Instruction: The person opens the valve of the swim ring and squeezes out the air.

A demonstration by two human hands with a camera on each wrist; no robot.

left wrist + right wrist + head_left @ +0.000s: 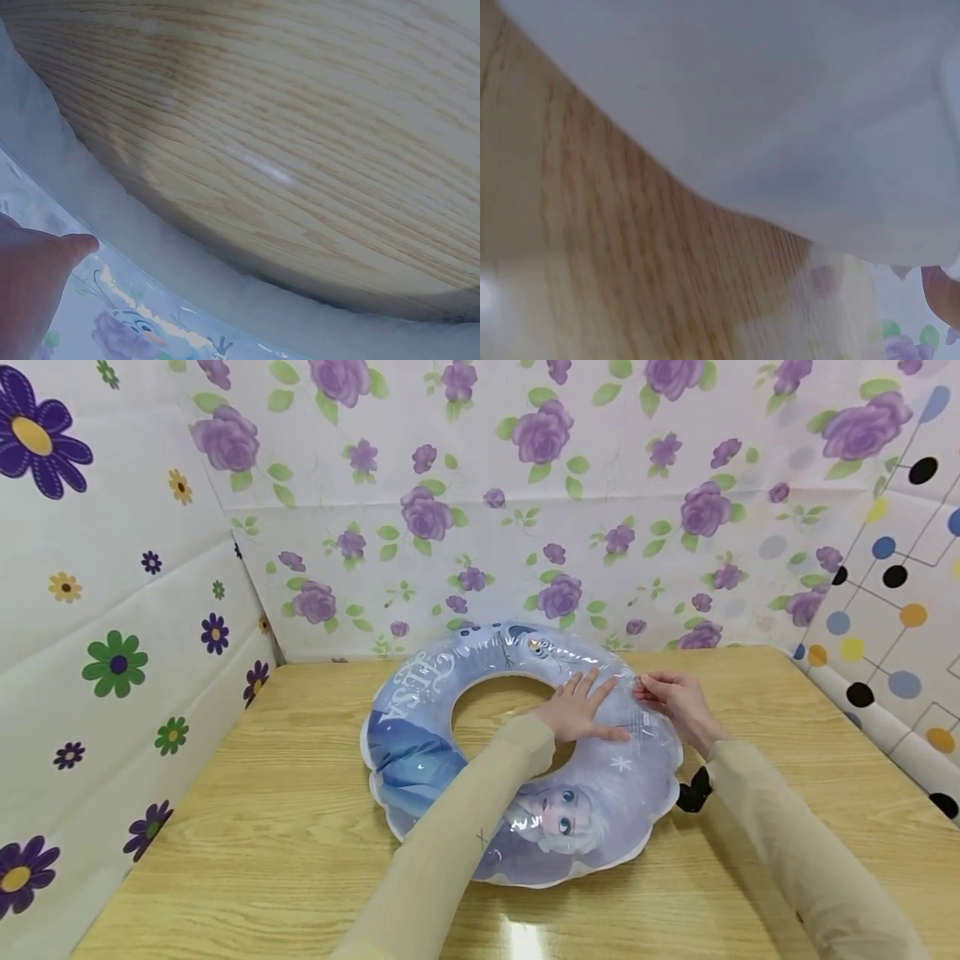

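Observation:
An inflated swim ring (420,777), pale blue and lilac with a printed character, a snowman and the letters ELSA, lies on the wooden table. My left hand (585,706) rests on its right part with fingers spread, close to the inner hole. Beside it, my right hand (678,702) has thumb and fingertips together at the upper right of the ring, pinching a small bit there that the fingers mostly hide. In the left wrist view, part of the left hand (34,277) lies over the ring's clear film; the right wrist view catches only a fingertip (941,296) past the ring's pale underside (705,97).
The table (247,827) has a wood grain and a shiny surface. Flower-printed sheeting (480,535) hangs behind it, with more patterned sheets on the left (112,568) and right (885,635). A small black object (693,792) shows beside the right sleeve.

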